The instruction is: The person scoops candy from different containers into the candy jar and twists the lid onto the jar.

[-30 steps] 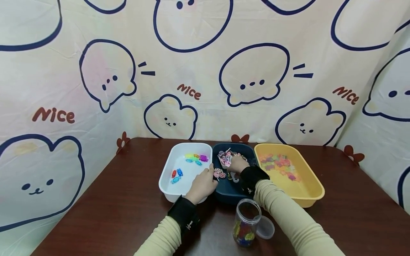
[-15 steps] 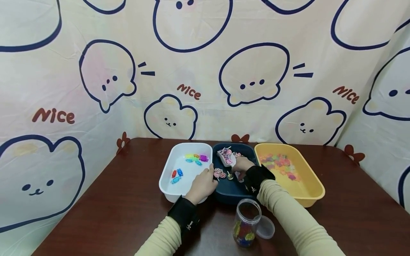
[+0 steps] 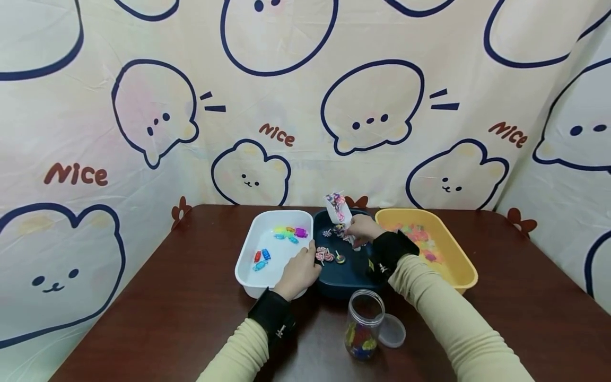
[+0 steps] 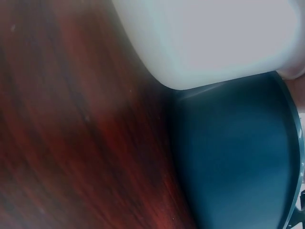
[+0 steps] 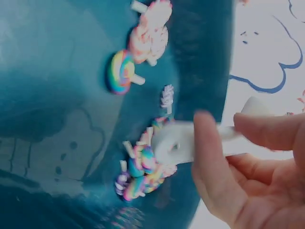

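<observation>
My right hand (image 3: 364, 229) pinches the handle of a white scoop (image 3: 345, 213), raised at the back of the dark blue basin (image 3: 329, 278). Pink-and-white lollipops (image 3: 336, 200) fill its bowl. In the right wrist view the scoop's handle end (image 5: 174, 143) shows between thumb and fingers, above several multicoloured lollipops (image 5: 143, 164) in the basin. More lollipops (image 3: 324, 254) lie near its left wall. My left hand (image 3: 299, 271) holds the right rim of the white basin (image 3: 245, 270), where it meets the blue one; its underside is hidden.
Wrapped candies (image 3: 261, 260) lie in the white basin. On the right, a yellow basin (image 3: 460, 270) holds pastel candies (image 3: 415, 233). An uncapped clear jar (image 3: 365, 329) with colourful contents stands in front, its lid (image 3: 392, 331) beside it on the brown table (image 3: 157, 318).
My right hand has lifted the filled scoop up and toward the back of the blue basin, tilting it more upright. My left hand keeps its place; the whole view has shifted slightly.
</observation>
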Action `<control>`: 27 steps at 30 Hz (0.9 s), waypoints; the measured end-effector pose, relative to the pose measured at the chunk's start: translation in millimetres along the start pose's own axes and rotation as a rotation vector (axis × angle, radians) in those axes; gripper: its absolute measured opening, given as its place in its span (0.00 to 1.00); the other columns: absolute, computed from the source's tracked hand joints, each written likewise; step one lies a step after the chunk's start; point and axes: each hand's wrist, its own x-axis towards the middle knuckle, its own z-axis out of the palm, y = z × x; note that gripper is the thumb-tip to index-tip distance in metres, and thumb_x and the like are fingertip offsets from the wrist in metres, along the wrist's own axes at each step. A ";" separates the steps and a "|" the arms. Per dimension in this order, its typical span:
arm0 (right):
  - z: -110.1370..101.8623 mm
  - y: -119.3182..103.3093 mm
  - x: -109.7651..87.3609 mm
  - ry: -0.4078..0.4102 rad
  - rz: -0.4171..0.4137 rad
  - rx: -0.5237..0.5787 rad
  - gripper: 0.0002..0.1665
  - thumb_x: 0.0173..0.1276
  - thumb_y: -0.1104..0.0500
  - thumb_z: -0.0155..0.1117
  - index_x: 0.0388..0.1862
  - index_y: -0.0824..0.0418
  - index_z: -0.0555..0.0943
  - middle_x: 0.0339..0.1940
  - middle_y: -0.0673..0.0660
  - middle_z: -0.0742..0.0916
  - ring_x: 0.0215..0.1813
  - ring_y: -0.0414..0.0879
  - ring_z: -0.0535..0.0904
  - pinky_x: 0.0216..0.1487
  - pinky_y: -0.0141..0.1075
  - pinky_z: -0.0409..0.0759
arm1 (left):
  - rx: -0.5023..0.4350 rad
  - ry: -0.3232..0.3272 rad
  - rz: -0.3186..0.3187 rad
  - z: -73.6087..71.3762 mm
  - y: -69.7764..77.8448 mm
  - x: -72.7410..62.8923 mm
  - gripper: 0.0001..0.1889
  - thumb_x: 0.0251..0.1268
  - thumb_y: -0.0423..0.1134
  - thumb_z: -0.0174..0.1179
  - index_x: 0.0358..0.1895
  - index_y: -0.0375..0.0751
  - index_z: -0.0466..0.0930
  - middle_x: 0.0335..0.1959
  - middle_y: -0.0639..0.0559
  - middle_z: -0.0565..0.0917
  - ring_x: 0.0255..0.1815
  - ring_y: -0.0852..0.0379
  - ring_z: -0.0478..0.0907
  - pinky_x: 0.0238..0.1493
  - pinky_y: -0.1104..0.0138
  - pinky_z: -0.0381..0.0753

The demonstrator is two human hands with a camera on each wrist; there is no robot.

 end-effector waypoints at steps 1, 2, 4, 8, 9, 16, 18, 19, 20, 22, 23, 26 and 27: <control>-3.6 -3.4 -8.4 0.015 -0.018 -0.018 0.09 0.77 0.65 0.56 0.44 0.73 0.75 0.35 0.62 0.78 0.27 0.44 0.81 0.34 0.32 0.86 | 0.000 -0.004 -0.004 0.0 0.3 0.0 0.33 0.76 0.35 0.57 0.79 0.31 0.58 0.69 0.31 0.74 0.54 0.40 0.79 0.64 0.46 0.79; -7.0 -6.3 -15.9 0.024 -0.033 -0.037 0.08 0.77 0.65 0.56 0.42 0.72 0.74 0.33 0.60 0.76 0.26 0.42 0.78 0.33 0.31 0.85 | 0.001 -0.006 -0.005 -0.3 0.6 -0.1 0.33 0.75 0.35 0.57 0.79 0.31 0.58 0.69 0.31 0.74 0.54 0.39 0.79 0.64 0.45 0.79; -14.5 -9.3 -29.6 0.044 -0.081 -0.077 0.08 0.76 0.66 0.55 0.41 0.72 0.74 0.32 0.58 0.75 0.27 0.42 0.77 0.32 0.31 0.85 | 0.004 -0.009 -0.006 -0.9 0.4 -0.4 0.33 0.76 0.35 0.56 0.79 0.31 0.58 0.69 0.30 0.73 0.54 0.39 0.79 0.63 0.45 0.79; -29.4 -7.9 -51.9 0.057 -0.151 -0.132 0.10 0.76 0.66 0.54 0.45 0.76 0.73 0.38 0.64 0.77 0.33 0.46 0.75 0.33 0.34 0.86 | 0.011 0.008 0.019 -2.5 -0.6 -2.6 0.32 0.75 0.35 0.56 0.78 0.31 0.60 0.66 0.29 0.76 0.50 0.40 0.79 0.60 0.45 0.81; -33.3 -6.0 -58.6 0.054 -0.159 -0.140 0.12 0.77 0.65 0.54 0.48 0.76 0.73 0.40 0.66 0.78 0.34 0.47 0.76 0.32 0.34 0.85 | 0.018 0.015 0.031 -2.6 -0.9 -3.3 0.31 0.76 0.35 0.56 0.78 0.31 0.61 0.65 0.29 0.77 0.49 0.40 0.79 0.59 0.46 0.82; -47.7 16.4 -114.6 0.053 -0.262 -0.144 0.11 0.80 0.63 0.52 0.48 0.73 0.74 0.28 0.57 0.75 0.25 0.45 0.69 0.27 0.33 0.67 | 0.123 0.088 0.103 -3.5 -4.1 -7.2 0.27 0.75 0.38 0.58 0.73 0.31 0.70 0.57 0.30 0.82 0.49 0.36 0.84 0.51 0.44 0.85; -47.7 24.4 -127.2 0.093 -0.305 -0.194 0.10 0.79 0.63 0.55 0.44 0.71 0.76 0.25 0.54 0.74 0.24 0.44 0.69 0.25 0.32 0.66 | 0.137 0.102 0.108 -5.0 -3.8 -8.8 0.26 0.75 0.38 0.59 0.72 0.33 0.72 0.56 0.31 0.82 0.49 0.36 0.84 0.49 0.44 0.85; -47.6 28.9 -133.0 0.123 -0.327 -0.232 0.09 0.77 0.63 0.57 0.41 0.70 0.77 0.25 0.54 0.75 0.25 0.45 0.70 0.27 0.33 0.66 | 0.136 0.109 0.113 -5.8 -3.3 -10.1 0.25 0.75 0.38 0.59 0.71 0.33 0.72 0.56 0.32 0.81 0.48 0.37 0.84 0.49 0.45 0.85; -47.4 33.4 -138.3 0.150 -0.346 -0.271 0.07 0.76 0.64 0.59 0.39 0.69 0.78 0.26 0.54 0.76 0.27 0.46 0.71 0.28 0.33 0.66 | 0.130 0.116 0.118 -6.8 -2.3 -11.8 0.25 0.74 0.38 0.59 0.71 0.33 0.73 0.56 0.33 0.81 0.47 0.38 0.83 0.48 0.46 0.85; -46.5 42.2 -148.1 0.190 -0.371 -0.330 0.05 0.72 0.65 0.62 0.38 0.68 0.80 0.27 0.55 0.78 0.31 0.47 0.72 0.31 0.35 0.67 | 0.118 0.142 0.145 -8.3 -0.3 -16.2 0.24 0.74 0.36 0.60 0.70 0.33 0.74 0.57 0.34 0.80 0.49 0.41 0.80 0.49 0.47 0.85; -45.7 46.1 -153.2 0.203 -0.379 -0.352 0.04 0.71 0.66 0.63 0.38 0.68 0.81 0.29 0.55 0.79 0.33 0.48 0.72 0.32 0.36 0.67 | 0.105 0.163 0.176 -8.6 0.6 -19.6 0.24 0.74 0.36 0.60 0.69 0.33 0.75 0.57 0.34 0.79 0.50 0.42 0.79 0.50 0.48 0.85; -43.3 55.5 -170.8 0.224 -0.372 -0.406 0.03 0.70 0.66 0.65 0.38 0.66 0.82 0.31 0.55 0.80 0.36 0.48 0.73 0.35 0.37 0.67 | 0.003 0.214 0.300 -9.4 2.8 -32.1 0.21 0.75 0.34 0.59 0.67 0.31 0.77 0.58 0.35 0.78 0.55 0.42 0.74 0.56 0.48 0.82; -42.3 57.7 -176.7 0.224 -0.363 -0.417 0.03 0.70 0.65 0.66 0.39 0.65 0.82 0.32 0.54 0.80 0.36 0.48 0.73 0.35 0.37 0.67 | -0.049 0.214 0.349 -9.4 3.0 -36.9 0.20 0.76 0.34 0.58 0.66 0.31 0.77 0.59 0.35 0.77 0.57 0.42 0.73 0.59 0.48 0.81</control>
